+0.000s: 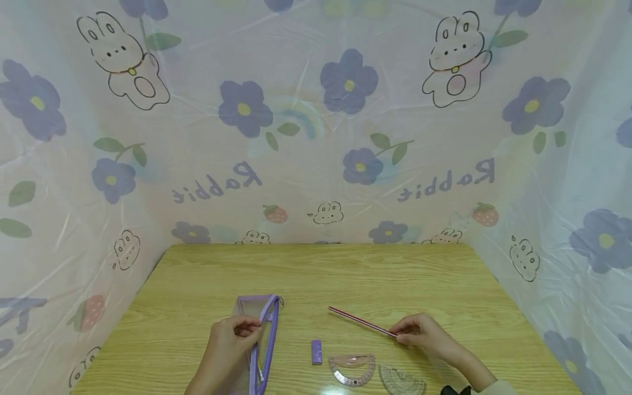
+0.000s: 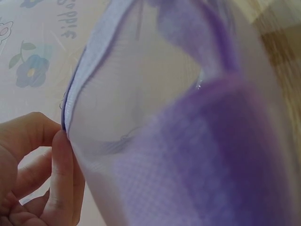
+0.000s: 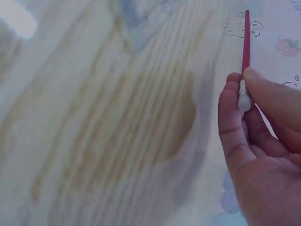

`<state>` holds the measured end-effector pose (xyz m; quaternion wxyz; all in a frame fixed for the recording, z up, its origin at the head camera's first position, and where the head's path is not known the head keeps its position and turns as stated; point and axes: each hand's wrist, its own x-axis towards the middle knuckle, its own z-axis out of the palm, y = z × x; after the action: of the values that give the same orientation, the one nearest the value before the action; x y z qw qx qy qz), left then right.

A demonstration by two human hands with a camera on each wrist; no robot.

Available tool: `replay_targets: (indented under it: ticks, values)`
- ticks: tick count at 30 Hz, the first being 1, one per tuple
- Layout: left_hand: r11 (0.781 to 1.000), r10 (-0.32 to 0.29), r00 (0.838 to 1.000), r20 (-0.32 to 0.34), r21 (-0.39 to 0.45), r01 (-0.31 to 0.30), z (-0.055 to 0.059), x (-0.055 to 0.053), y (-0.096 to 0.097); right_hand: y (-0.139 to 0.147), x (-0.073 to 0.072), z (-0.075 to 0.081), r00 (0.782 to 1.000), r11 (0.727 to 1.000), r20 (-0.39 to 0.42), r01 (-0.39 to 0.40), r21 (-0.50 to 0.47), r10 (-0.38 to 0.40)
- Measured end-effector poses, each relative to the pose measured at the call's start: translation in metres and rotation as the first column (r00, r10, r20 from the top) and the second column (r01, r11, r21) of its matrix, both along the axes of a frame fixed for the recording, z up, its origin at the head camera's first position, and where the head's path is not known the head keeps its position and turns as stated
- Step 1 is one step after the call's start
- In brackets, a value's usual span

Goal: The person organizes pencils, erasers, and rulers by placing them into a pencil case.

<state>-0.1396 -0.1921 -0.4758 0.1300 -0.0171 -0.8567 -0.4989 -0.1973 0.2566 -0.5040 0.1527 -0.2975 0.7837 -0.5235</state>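
Note:
My left hand (image 1: pixel 224 345) pinches the open edge of a see-through pencil case (image 1: pixel 275 329) with purple trim, between thumb and fingertips. In the left wrist view the case (image 2: pixel 202 155) gapes wide beside the fingers. Something small, yellow and white, shows inside it in the head view; its kind is unclear. My right hand (image 1: pixel 429 337) pinches a thin red striped pencil (image 1: pixel 360 320) near one end, the far end pointing left toward the case. In the right wrist view the pencil (image 3: pixel 246 47) has a rounded white end by the thumb.
A purple eraser (image 1: pixel 316 352) lies between the hands. Right of it are a pinkish protractor (image 1: pixel 352 379) and a clear protractor (image 1: pixel 402 381). A black object (image 1: pixel 455 390) is cut off at the bottom edge. Patterned sheeting (image 1: pixel 296 164) surrounds the wooden table (image 1: pixel 321 269).

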Motion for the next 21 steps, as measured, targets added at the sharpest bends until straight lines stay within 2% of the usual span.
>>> replay_targets:
  ticks: [5,21]
  values:
    - [1.000,0.002,1.000,0.009,-0.003,-0.002,0.000,0.000,0.000,-0.002,0.001,0.002,1.000,1.000,0.002,-0.017,-0.021,0.017]
    - [1.000,0.005,1.000,-0.002,0.004,-0.005,0.000,0.001,0.000,-0.013,0.004,0.005,0.999,0.999,0.035,-0.002,-0.041,0.003]
